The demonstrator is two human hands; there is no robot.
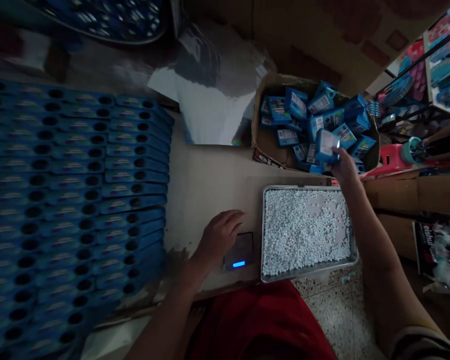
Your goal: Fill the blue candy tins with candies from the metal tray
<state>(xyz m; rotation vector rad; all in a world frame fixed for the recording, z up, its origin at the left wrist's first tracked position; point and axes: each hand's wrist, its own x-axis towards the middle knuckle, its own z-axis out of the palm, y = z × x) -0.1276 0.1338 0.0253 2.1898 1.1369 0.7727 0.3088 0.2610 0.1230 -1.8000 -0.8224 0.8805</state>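
Observation:
My right hand (345, 169) grips a small blue box (327, 145) with a pale label, held over a cardboard carton (273, 155). Several similar blue boxes (279, 111) lie jumbled inside that carton. My left hand (222, 231) has its fingers stretched out, and nothing shows in it. It hovers at or just over the upper left edge of a small dark scale (243, 248) with a lit blue display; whether it touches is unclear. To the scale's right rests a metal tray (263, 235) of small pale beads or balls (296, 230).
Rows of blue boxes with dark round openings (135, 188) cover the left side of the table (206, 172). A crumpled white and silver sheet (217, 110) stands at the back. Beyond the carton are a red and teal object (410, 150) and shelves of goods (444, 75).

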